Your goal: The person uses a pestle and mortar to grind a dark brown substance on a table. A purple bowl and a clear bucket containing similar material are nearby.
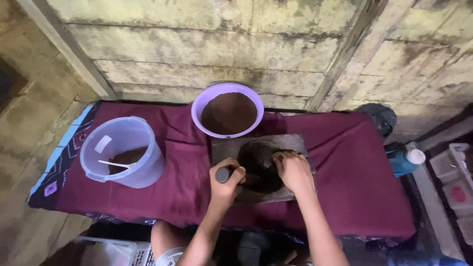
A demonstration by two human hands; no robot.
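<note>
Purple bowl (227,112) of brown powder sits far behind both hands; left hand (225,181) and right hand (292,171) clamp a roller (224,174) on the stone slab (286,143), bucket (121,151) left.

Your two hands cover most of the dark roller (222,174), and the white crates (460,189) are cut off at the right edge.
</note>
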